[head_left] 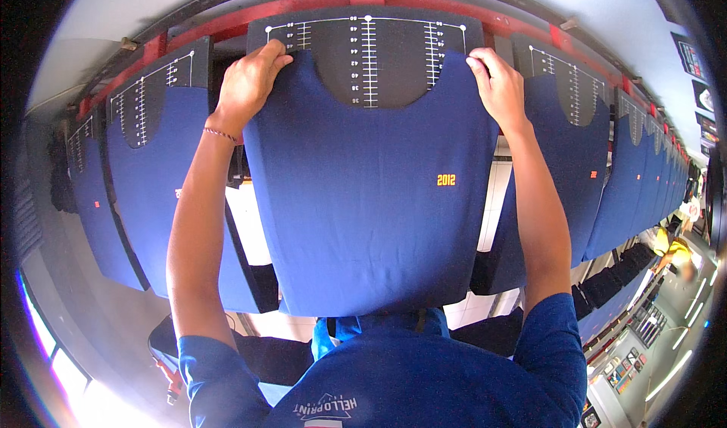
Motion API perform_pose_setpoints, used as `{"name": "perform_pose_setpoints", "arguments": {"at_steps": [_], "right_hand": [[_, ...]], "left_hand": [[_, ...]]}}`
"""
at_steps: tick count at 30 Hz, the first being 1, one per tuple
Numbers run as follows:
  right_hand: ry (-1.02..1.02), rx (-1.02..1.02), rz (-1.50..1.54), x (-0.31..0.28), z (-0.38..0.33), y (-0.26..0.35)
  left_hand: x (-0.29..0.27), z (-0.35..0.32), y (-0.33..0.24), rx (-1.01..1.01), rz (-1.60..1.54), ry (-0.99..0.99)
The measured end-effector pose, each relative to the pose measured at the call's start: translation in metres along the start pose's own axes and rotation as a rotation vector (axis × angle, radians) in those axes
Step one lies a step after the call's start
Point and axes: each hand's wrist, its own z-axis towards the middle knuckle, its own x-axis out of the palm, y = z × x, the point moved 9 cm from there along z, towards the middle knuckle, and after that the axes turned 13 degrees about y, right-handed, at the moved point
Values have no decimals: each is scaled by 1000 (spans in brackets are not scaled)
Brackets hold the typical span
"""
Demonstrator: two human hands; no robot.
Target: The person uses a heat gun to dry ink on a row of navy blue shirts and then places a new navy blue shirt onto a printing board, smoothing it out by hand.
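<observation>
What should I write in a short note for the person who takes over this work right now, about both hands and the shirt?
Left hand: grips the left shoulder of the blue shirt at the top of the black board.
Right hand: grips the right shoulder in the same way.
Things: the shirt is pulled over the board, neckline below the white scale marks, a small yellow print on the chest. Neighbouring boards already carry blue shirts.
Done: shirt is on the board.
Left: probably fine alignment of the shoulders to the marks; I cannot tell if it is centred.
</observation>
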Motion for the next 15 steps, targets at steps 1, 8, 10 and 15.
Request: {"name": "perform_pose_setpoints", "arguments": {"at_steps": [1, 8, 10, 15], "right_hand": [[-8, -11, -17, 0, 2, 0], [-7, -49, -54, 9, 9, -3], [-32, -86, -78, 9, 8, -1], [-9, 11, -296, 8, 9, 13]], "left_hand": [[0, 4, 0, 18, -14, 0], [1, 12, -3, 70, 32, -18], [0, 12, -6, 68, 42, -22], [0, 1, -11, 23, 189, -129]]}}
